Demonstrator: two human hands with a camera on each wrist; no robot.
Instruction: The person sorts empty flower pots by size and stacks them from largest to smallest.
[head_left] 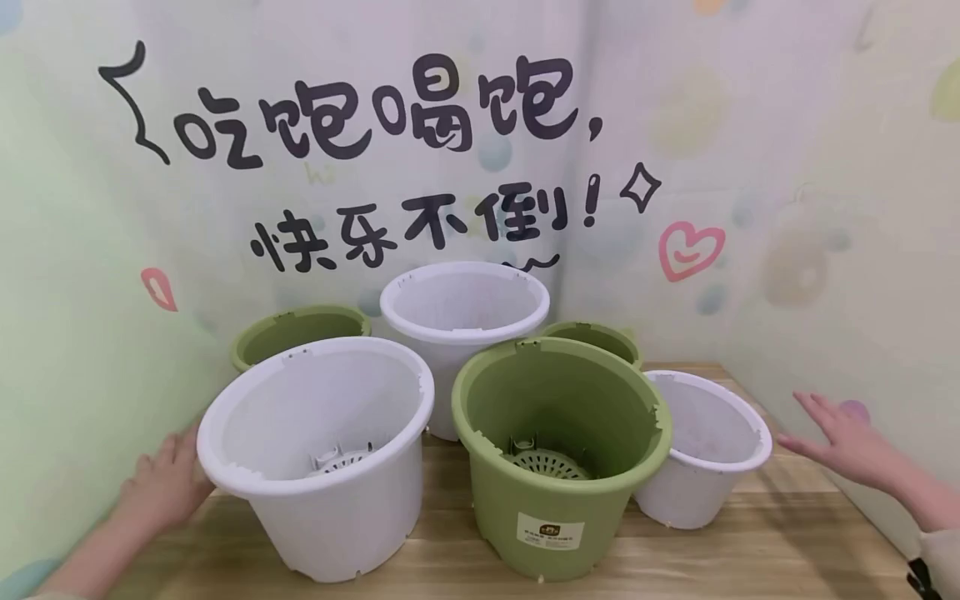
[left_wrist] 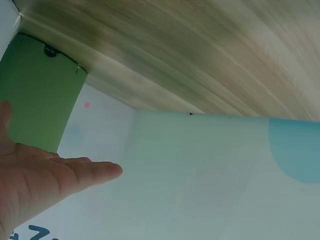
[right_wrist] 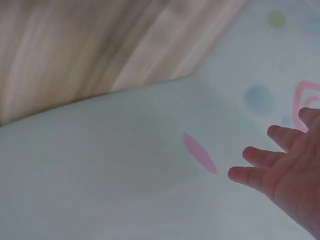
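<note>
In the head view, a large white plastic plant pot point(head_left: 345, 525) stands upright at front left, with a slotted base inside. Beside it is a green plant pot point(head_left: 551, 517) with a paper label. My left hand point(head_left: 167, 483) is left of the large white pot, its fingertips near or behind the rim; whether they touch it is hidden. The left wrist view shows that hand point(left_wrist: 55, 175) with fingers extended, holding nothing. To the right of a smaller white pot point(head_left: 686, 492), apart from it, my right hand point(head_left: 851, 446) has its fingers straight and spread, as the right wrist view confirms.
Behind the front pots stand another white pot point(head_left: 465, 333), a green pot point(head_left: 300, 329) at back left and a green pot point(head_left: 596, 337) at back right. All rest on a wood-grain table point(head_left: 442, 542). A printed backdrop point(head_left: 637, 83) closes off the back and both sides.
</note>
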